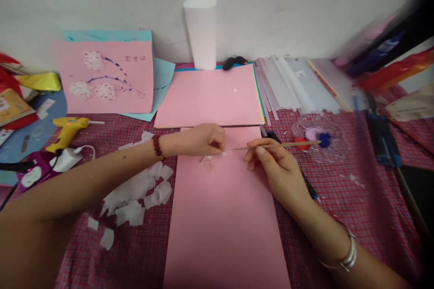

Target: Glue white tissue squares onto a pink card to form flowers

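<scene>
A long pink sheet (224, 226) lies in the middle of the cloth-covered table. Over its upper part is my left hand (208, 140), fingers pinched together, with a tiny white bit showing at the fingertips. Just below that hand a small cluster of white paper (208, 162) rests on the sheet. My right hand (278, 167), at the sheet's right edge, holds a thin wooden stick (285, 145) between thumb and fingers. The stick lies nearly level, its thin tip pointing left towards my left hand but apart from it.
Left are white paper squares (130, 194), a yellow glue gun (69, 131) and a pink picture with white flowers (108, 76). A pink paper stack (210, 97) lies behind. On the right are a clear paint palette (334, 151) and translucent strips (294, 83).
</scene>
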{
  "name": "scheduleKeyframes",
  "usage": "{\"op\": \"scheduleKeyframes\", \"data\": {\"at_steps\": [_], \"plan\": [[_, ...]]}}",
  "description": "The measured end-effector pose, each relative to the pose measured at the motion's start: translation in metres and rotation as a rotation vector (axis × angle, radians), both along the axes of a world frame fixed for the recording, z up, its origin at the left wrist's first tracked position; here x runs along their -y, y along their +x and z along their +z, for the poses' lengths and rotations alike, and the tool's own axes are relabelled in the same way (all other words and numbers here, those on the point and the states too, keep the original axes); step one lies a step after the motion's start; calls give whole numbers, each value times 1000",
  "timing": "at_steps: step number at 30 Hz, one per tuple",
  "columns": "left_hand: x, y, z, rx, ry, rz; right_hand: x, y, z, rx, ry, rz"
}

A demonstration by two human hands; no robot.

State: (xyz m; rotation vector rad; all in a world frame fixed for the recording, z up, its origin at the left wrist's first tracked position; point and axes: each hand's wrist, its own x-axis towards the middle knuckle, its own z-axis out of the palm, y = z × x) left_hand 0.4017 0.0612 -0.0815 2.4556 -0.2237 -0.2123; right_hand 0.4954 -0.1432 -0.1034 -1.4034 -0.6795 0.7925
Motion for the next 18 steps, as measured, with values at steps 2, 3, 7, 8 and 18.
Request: {"op": "scheduleKeyframes", "data": {"at_steps": [2, 3, 7, 8, 18], "plan": [[-2, -1, 1, -1, -9, -45, -2, -2, -2, -17, 6, -7], [-2, -2, 2, 0, -11, -62, -3, -3, -3, -28, 3, -6], [-3, -4, 3, 16, -51, -40, -4, -5, -4, -37, -19, 19], [-3, -4, 4, 31, -64, -3, -4, -5, -4, -21, -23, 19], [-10, 1, -5, 420, 392, -109, -4, -3, 0, 165, 26, -36]]}}
